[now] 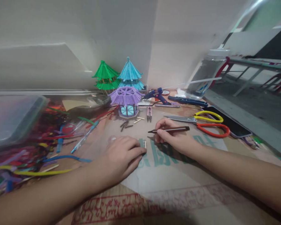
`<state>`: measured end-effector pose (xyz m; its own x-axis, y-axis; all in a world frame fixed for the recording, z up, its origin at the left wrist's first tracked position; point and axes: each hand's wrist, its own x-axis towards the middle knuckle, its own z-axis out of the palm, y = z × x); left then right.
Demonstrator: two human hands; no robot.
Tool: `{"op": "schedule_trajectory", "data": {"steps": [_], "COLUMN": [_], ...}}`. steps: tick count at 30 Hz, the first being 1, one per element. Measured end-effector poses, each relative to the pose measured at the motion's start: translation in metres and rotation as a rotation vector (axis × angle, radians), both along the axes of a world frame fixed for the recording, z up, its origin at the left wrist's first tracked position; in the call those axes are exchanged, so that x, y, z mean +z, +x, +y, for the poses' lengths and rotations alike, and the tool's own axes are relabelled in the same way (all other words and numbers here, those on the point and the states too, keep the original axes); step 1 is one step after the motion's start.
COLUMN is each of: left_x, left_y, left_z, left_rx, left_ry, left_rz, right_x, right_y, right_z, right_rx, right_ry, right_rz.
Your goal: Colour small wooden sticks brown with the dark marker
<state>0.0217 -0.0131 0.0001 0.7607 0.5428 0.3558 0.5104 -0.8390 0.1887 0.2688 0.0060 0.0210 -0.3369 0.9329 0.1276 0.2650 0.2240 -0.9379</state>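
Note:
My right hand grips a dark brown marker pen, its tip pointing left above the printed paper. Resting low on the paper, my left hand is closed, with a short pale wooden stick at its thumb and fingertips. Just beyond lie several dark-coloured short sticks and a few pale ones. Behind them stands a small pavilion with a purple fuzzy roof. A green-roofed pavilion and a light-blue-roofed pavilion stand at the wall.
Scissors with yellow and orange handles lie right, beside a phone. Small snips, a blue glue gun and a clear bottle are farther back. Colourful pipe cleaners and a plastic box crowd the left.

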Motion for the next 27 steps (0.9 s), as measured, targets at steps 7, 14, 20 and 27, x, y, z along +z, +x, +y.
{"op": "schedule_trajectory", "data": {"steps": [7,14,20,27], "left_x": [0.001,0.003,0.004,0.004], "left_y": [0.005,0.0,-0.001,0.0], "left_z": [-0.002,0.001,0.004,0.003], "left_rx": [-0.007,-0.068,-0.077,-0.076], "left_ry": [0.17,0.079,0.026,0.024], "left_rz": [0.124,0.116,0.093,0.122], "right_x": [-0.007,-0.003,0.001,0.003], "right_y": [-0.001,-0.002,-0.003,-0.004], "right_z": [0.001,-0.003,-0.005,-0.005], "right_rx": [0.063,0.029,0.002,-0.02], "right_ry": [0.059,-0.016,-0.009,0.062], "right_rz": [0.033,-0.043,-0.145,-0.206]}}
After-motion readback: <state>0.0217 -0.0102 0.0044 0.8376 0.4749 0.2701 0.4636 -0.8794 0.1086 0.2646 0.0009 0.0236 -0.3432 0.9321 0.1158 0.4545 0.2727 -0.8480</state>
